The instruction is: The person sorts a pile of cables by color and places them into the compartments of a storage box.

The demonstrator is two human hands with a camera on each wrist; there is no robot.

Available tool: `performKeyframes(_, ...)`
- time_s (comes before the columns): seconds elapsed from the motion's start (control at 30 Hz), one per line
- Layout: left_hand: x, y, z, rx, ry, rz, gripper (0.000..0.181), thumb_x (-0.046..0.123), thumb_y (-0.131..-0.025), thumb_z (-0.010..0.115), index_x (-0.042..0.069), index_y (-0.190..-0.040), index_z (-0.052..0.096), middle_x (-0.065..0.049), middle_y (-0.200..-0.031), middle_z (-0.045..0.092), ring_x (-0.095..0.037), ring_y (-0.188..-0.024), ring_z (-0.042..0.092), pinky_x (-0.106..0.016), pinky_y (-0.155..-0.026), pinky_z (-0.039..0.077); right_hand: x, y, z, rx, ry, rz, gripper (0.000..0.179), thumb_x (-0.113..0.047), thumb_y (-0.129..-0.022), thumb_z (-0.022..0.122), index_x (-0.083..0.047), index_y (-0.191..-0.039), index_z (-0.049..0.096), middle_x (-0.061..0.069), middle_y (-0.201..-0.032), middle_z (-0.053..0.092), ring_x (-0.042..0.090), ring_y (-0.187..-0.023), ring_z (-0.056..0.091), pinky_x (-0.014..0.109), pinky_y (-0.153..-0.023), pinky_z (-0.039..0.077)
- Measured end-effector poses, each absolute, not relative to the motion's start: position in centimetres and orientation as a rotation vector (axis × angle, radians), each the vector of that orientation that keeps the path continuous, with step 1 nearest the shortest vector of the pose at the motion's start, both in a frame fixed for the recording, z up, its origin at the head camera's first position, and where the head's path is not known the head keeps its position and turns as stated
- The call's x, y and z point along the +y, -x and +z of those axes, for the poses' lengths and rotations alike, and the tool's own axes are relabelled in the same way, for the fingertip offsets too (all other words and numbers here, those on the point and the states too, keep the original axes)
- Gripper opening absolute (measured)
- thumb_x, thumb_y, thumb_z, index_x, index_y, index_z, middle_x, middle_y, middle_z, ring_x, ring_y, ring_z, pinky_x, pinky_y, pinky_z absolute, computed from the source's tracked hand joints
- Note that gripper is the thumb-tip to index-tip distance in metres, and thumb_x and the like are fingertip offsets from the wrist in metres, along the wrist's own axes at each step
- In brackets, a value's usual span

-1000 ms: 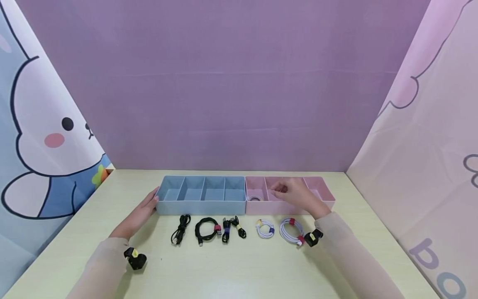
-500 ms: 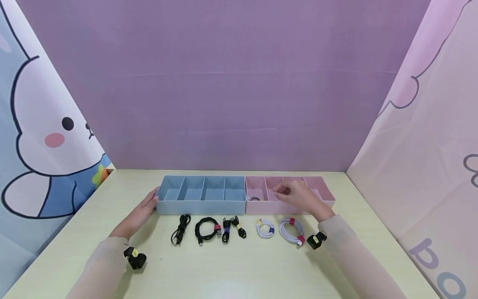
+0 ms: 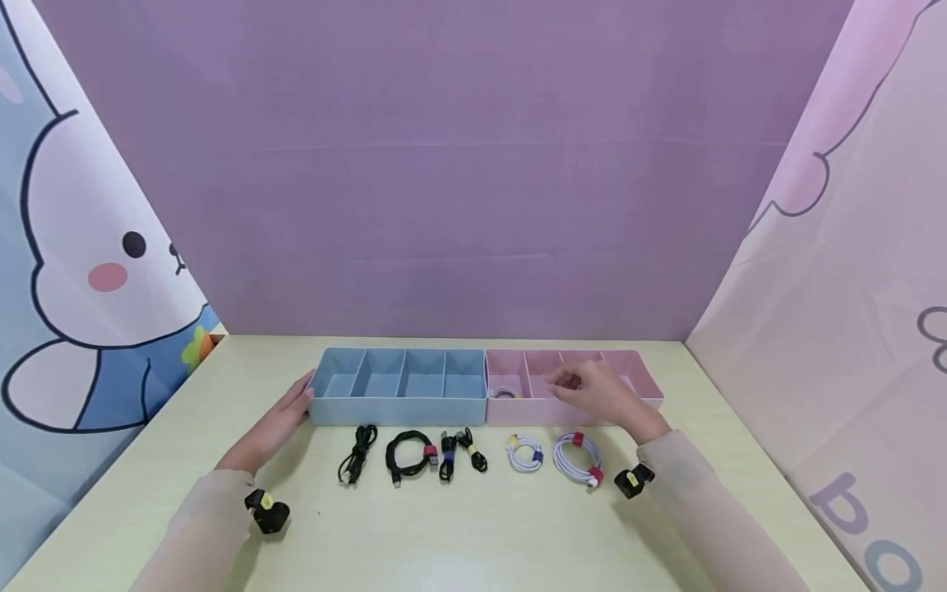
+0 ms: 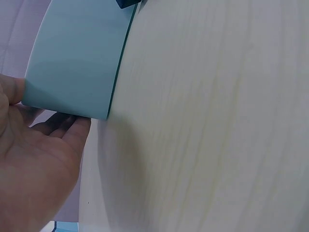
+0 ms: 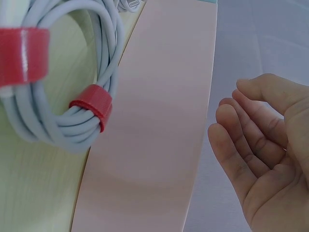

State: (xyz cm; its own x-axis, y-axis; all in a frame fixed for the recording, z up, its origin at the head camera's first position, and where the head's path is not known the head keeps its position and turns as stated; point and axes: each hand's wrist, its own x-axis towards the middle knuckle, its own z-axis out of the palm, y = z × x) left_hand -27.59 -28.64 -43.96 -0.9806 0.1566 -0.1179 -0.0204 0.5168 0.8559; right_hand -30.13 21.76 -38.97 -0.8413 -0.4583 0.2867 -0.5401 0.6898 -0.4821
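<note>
"Where do you have the left hand?"

"I see the left hand (image 3: pixel 270 423) well left of the pink box (image 3: pixel 547 413), at the outer end of the blue box (image 3: pixel 399 412), which stands against the pink box's left side. On the left wrist feed its fingers lie extended along the blue box's end wall, with the thumb up by the rim."

"And the right?"

"My head view puts the right hand (image 3: pixel 602 395) over the middle of the pink box, fingers loosely bent, thumb apart from them, nothing held. I can't tell exactly which compartment it is above."

"Anything inside the pink box?"

"I make out a white cable (image 3: pixel 506 392) coiled in its leftmost compartment."

"What about the table (image 3: pixel 444 534)?"

"In front of the pink box, toward its left, I have a small white coil (image 3: pixel 525 469); in front of its middle, a larger white coil (image 5: pixel 70 130) with red ties. Forward and left of the pink box, nearest first: a yellow-tied black cable (image 3: pixel 479 462), a purple-tied black cable (image 3: pixel 447 469), a red-tied black coil (image 3: pixel 390 456) and a black bundle (image 3: pixel 358 455)."
</note>
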Motion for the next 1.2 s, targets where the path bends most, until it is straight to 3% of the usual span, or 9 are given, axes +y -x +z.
performKeyframes(0.4,-28.7,27.6,-44.1,2.570,-0.113,1.471,0.061,0.046,-0.099,0.021,0.022,-0.147,-0.008,-0.014,-0.151,-0.009,-0.038,-0.135,0.000,-0.053,-0.107,0.015,22.4,29.2,-39.2,-2.736,-0.807,0.869,0.010,-0.018,-0.083,0.068,-0.012,-0.090,0.070,-0.010,-0.077,0.062,0.008,-0.069,0.057,0.022,-0.062,0.052)
performKeyframes(0.53,-28.7,27.5,-44.1,2.569,-0.114,1.470,0.067,0.054,-0.095,0.021,0.022,-0.147,-0.008,-0.014,-0.151,-0.009,-0.038,-0.135,0.000,-0.053,-0.107,0.016,23.0,28.7,-39.4,-2.748,-0.786,0.840,0.007,-0.019,-0.082,0.068,-0.016,-0.088,0.069,-0.011,-0.076,0.060,0.006,-0.069,0.056,0.021,-0.062,0.051)
performKeyframes(0.7,-28.7,27.5,-44.1,2.569,-0.113,1.474,0.074,0.061,-0.092,0.022,0.022,-0.147,-0.008,-0.014,-0.151,-0.009,-0.038,-0.135,-0.001,-0.053,-0.107,0.015,23.7,28.2,-39.4,-2.745,-0.818,0.866,0.007,-0.015,-0.082,0.068,-0.012,-0.088,0.069,-0.010,-0.075,0.060,0.007,-0.067,0.055,0.022,-0.060,0.051)
performKeyframes(1.2,-28.8,27.7,-44.2,2.567,-0.097,1.457,0.061,0.049,-0.097,0.021,0.027,-0.146,-0.008,-0.012,-0.151,-0.009,-0.038,-0.135,-0.001,-0.055,-0.107,0.013,25.1,27.4,-40.6,-2.736,-0.883,0.875,0.009,-0.007,-0.080,0.068,-0.006,-0.089,0.069,-0.009,-0.076,0.063,0.006,-0.067,0.057,0.021,-0.060,0.052)
